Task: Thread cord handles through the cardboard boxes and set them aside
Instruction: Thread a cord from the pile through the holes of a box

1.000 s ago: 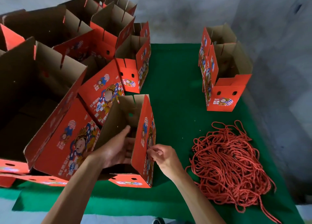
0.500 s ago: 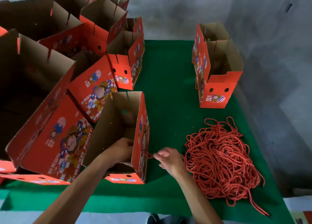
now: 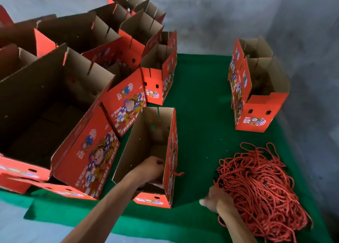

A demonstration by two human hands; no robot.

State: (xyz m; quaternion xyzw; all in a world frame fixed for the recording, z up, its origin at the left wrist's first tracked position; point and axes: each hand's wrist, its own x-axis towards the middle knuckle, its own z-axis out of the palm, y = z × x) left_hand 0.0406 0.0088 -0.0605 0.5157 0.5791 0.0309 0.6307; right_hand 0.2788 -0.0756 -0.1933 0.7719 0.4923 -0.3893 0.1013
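Inside the open-topped red printed cardboard box (image 3: 146, 151) at the near middle of the green cloth-covered table (image 3: 200, 99), the left hand (image 3: 151, 169) is sunk with its fingers curled; whether anything is gripped there cannot be told, as the box wall hides the fingertips. A short red cord end (image 3: 177, 172) is seen poking out of the box's right wall, just at 3 o'clock from that hand. The tangled heap of red twisted cord handles (image 3: 260, 193) lies at 3 o'clock from the box, apart from it, with no single long axis to be read. The right hand (image 3: 217, 200) is placed at the heap's 9 o'clock edge, fingers bent into the strands; it is blurred, so a closed pinch cannot be confirmed. The right hand is judged plainly the nearer one for the next cord, which would be carried towards 9 o'clock to the box wall
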